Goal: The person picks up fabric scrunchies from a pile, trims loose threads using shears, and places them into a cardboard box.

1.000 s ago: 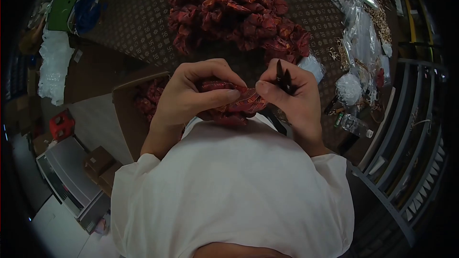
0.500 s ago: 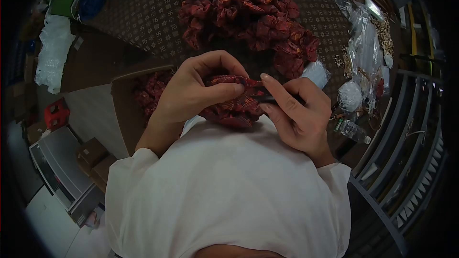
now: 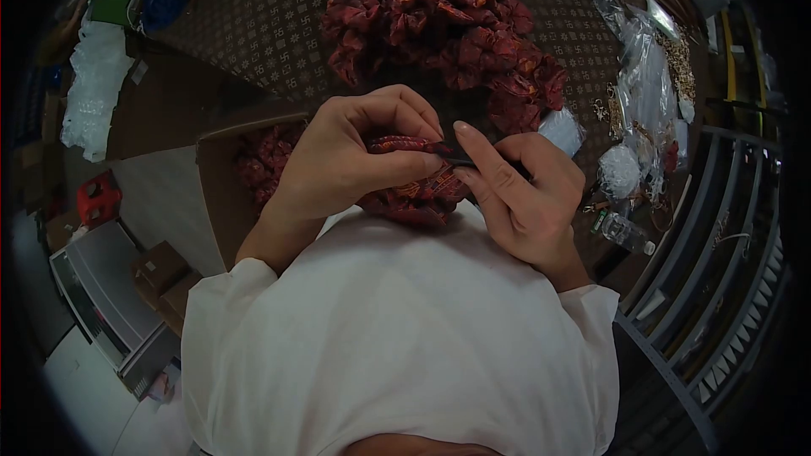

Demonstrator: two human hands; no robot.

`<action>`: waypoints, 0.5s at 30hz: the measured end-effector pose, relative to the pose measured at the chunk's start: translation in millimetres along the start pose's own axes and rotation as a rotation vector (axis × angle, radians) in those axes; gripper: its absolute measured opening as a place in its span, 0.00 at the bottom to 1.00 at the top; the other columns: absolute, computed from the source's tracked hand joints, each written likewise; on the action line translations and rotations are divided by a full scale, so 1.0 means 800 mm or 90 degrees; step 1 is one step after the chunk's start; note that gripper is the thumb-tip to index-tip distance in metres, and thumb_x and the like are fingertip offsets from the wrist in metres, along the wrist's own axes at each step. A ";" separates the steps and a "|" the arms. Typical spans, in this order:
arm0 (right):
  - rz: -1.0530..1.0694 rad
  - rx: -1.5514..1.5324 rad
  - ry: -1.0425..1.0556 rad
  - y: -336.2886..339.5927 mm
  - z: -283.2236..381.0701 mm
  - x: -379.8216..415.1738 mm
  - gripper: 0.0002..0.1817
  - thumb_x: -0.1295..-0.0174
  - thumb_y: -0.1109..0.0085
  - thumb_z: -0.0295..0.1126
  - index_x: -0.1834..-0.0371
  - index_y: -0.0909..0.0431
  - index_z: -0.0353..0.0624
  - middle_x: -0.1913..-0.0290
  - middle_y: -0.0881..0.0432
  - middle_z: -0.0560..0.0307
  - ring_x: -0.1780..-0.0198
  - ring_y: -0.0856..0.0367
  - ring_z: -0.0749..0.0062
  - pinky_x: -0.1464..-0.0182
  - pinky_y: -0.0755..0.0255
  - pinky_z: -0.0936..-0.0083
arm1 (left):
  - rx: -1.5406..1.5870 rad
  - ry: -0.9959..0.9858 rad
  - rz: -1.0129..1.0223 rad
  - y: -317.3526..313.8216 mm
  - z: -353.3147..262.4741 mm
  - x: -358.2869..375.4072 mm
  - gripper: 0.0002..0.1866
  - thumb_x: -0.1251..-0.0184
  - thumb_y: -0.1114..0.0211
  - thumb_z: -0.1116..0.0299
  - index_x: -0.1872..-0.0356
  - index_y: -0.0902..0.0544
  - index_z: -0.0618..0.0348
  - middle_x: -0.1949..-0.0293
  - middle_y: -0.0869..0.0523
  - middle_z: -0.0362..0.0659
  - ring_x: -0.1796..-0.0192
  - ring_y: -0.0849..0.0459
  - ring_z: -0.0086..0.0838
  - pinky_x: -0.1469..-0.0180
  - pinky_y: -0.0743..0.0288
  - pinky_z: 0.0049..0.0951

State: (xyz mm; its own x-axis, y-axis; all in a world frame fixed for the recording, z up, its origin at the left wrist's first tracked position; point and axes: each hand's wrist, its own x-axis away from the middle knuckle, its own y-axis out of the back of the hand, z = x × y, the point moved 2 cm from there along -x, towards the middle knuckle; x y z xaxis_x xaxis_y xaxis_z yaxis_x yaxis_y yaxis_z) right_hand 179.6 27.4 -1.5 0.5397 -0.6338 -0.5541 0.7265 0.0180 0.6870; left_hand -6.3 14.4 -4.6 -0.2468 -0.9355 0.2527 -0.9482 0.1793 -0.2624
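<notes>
Close to my chest, a gathered piece of dark red patterned fabric (image 3: 416,204) is pinched at its upper edge by my left hand (image 3: 334,156), thumb against the bent fingers. My right hand (image 3: 536,198) is closed on a thin dark tool (image 3: 459,162), gripped between thumb and index finger, most of it hidden in the hand. The tool's tip meets the fabric edge right at my left fingertips. Beyond both hands, a heap of similar red puckered fabric pieces (image 3: 439,25) lies on the patterned brown cloth (image 3: 279,34).
On the left stands an open cardboard box (image 3: 215,194) with more red pieces (image 3: 262,160) inside. To the right lie clear plastic bags (image 3: 638,76), a white ball-shaped bundle (image 3: 619,171) and a plastic bottle (image 3: 625,232). A grey metal rack (image 3: 684,287) borders the right side.
My left thumb has slid a little right along the fabric edge, towards the tool. My right index fingertip has moved slightly left and up. Both hands keep their holds.
</notes>
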 end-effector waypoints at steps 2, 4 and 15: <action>-0.007 -0.007 0.009 -0.001 0.002 -0.001 0.21 0.54 0.34 0.31 0.53 0.19 0.45 0.79 0.32 0.60 0.81 0.31 0.73 0.82 0.38 0.78 | -0.027 -0.033 -0.001 0.001 0.001 0.002 0.05 0.55 0.32 0.80 0.74 0.18 0.66 0.64 0.21 0.39 0.65 0.22 0.18 0.64 0.28 0.16; -0.001 -0.019 -0.005 -0.002 0.004 -0.001 0.21 0.55 0.34 0.29 0.53 0.19 0.45 0.79 0.32 0.60 0.81 0.31 0.73 0.82 0.39 0.78 | -0.024 -0.045 0.001 0.003 0.003 0.003 0.05 0.55 0.32 0.80 0.74 0.18 0.65 0.64 0.21 0.39 0.65 0.22 0.18 0.63 0.28 0.17; 0.001 -0.069 -0.007 -0.008 0.009 0.000 0.21 0.56 0.33 0.27 0.54 0.19 0.43 0.80 0.31 0.59 0.82 0.32 0.72 0.82 0.39 0.77 | -0.043 -0.040 0.007 0.007 0.002 0.013 0.05 0.55 0.32 0.79 0.73 0.17 0.66 0.65 0.21 0.40 0.65 0.23 0.19 0.63 0.29 0.17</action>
State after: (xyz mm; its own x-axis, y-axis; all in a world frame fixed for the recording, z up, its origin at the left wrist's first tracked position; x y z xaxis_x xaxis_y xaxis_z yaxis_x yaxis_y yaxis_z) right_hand 172.1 21.6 -2.6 0.5369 -0.6421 -0.5472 0.7673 0.1020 0.6332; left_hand -13.6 5.3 -5.0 -0.2458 -0.9503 0.1911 -0.9575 0.2074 -0.2002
